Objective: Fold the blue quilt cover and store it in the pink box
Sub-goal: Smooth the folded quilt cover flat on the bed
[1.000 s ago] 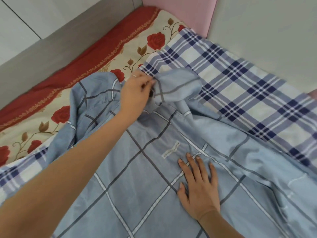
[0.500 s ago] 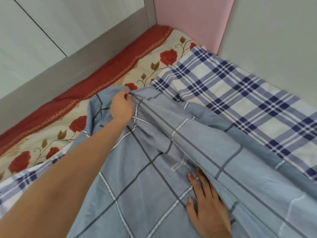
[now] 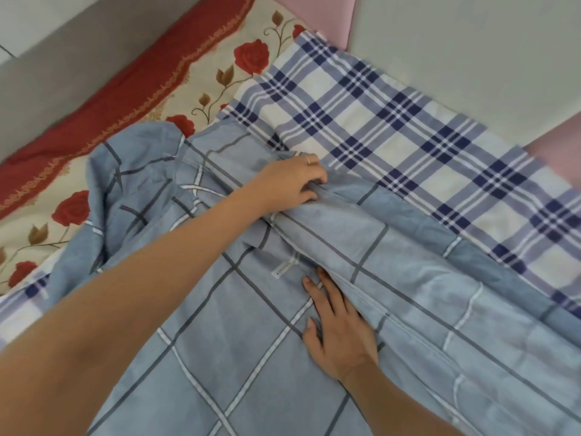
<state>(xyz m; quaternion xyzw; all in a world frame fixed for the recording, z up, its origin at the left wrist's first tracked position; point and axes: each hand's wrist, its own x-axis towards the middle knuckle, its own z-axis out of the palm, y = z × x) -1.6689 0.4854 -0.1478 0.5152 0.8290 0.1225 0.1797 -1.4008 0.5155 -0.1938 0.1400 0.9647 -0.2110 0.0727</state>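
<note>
**Bare arms, one thin ring**

The left hand (image 3: 289, 184) wears a thin, pale ring (image 3: 309, 160) on one finger. The right hand (image 3: 339, 328) has short, plain nails. The left forearm (image 3: 125, 309) and the right forearm (image 3: 408, 401) are both bare to the frame's edge.

The left arm stretches forward, the left hand (image 3: 289, 187) curled and gripping the quilt cover (image 3: 239, 347), while the right hand (image 3: 338, 332) presses flat, fingers straight.
</note>
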